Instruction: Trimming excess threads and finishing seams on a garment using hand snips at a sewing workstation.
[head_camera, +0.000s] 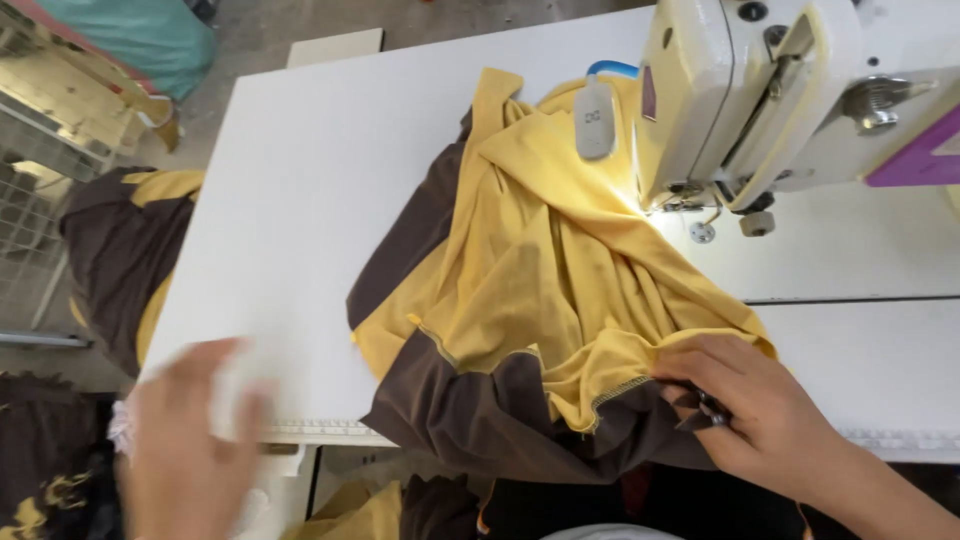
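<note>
A yellow and brown garment (520, 290) lies bunched on the white sewing table (330, 160), its far end under the sewing machine (760, 90). My right hand (745, 400) pinches the garment's near hem at the table's front edge, where yellow meets brown, and a small dark tool shows between its fingers. My left hand (185, 440) is blurred at the front left corner of the table, holding something small and white; I cannot tell what it is.
A grey oval part (595, 118) hangs beside the machine head, over the cloth. More yellow and brown garments (125, 250) are piled left of the table and below its front edge. A teal sack (140, 35) lies on the floor at the back left.
</note>
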